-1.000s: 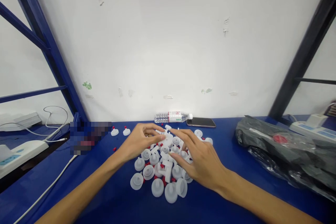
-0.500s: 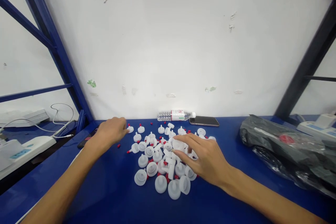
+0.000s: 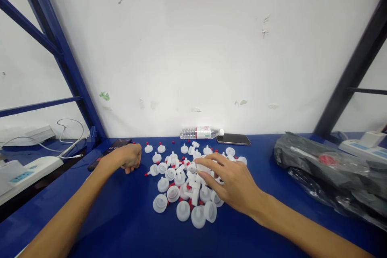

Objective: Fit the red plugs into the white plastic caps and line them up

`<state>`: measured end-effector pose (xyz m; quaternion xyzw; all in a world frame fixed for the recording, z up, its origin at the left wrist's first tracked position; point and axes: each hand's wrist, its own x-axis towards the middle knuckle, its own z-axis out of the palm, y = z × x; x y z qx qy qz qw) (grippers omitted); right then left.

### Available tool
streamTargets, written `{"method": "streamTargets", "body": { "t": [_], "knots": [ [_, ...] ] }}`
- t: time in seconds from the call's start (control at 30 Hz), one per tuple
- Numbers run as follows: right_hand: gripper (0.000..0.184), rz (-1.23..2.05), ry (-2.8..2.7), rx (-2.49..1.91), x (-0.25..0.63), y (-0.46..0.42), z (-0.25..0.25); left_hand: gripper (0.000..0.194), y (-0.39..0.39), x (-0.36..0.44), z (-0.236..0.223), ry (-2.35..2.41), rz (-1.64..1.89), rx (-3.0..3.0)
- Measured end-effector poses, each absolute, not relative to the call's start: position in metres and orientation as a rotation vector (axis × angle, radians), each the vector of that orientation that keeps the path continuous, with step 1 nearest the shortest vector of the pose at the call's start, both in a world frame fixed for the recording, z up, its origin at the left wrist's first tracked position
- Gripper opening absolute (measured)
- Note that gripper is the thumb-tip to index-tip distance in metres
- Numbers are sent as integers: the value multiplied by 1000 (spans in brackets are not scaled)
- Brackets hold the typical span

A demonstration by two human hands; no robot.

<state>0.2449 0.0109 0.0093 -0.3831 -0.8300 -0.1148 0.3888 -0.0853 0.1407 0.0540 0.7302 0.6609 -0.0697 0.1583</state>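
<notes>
A loose pile of white nozzle caps, several with small red tips, covers the middle of the blue table. Over the pile's right side arches my right hand; its thumb and index finger close around a white cap, partly hidden by the fingers. Left of the pile, my left hand is low at the table with its fingers curled under. Whatever lies within those fingers is hidden. Two caps with red tips stand upright just right of it.
Behind the pile lie a clear water bottle and a dark phone. Another phone with a lit screen sits partly behind my left hand. A grey plastic bag is at right. A power strip is at left.
My left hand has drawn back leftward and down from the upright caps, its fingers now curled. Around the white cap, my right thumb and index finger have come slightly closer together.
</notes>
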Motion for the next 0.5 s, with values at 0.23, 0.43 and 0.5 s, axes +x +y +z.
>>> {"method": "streamTargets", "body": {
  "t": [0.23, 0.43, 0.5],
  "knots": [
    [26, -273, -2070, -1017, 244, 10, 10, 27, 120, -63, 78, 1782, 47, 2174],
    [25, -307, -2080, -950, 243, 8, 11, 40, 85, -19, 90, 1250, 556, 2185],
    [20, -308, -2070, -903, 243, 9, 11, 42, 75, -4, 85, 1136, 597, 2107]
  ]
}}
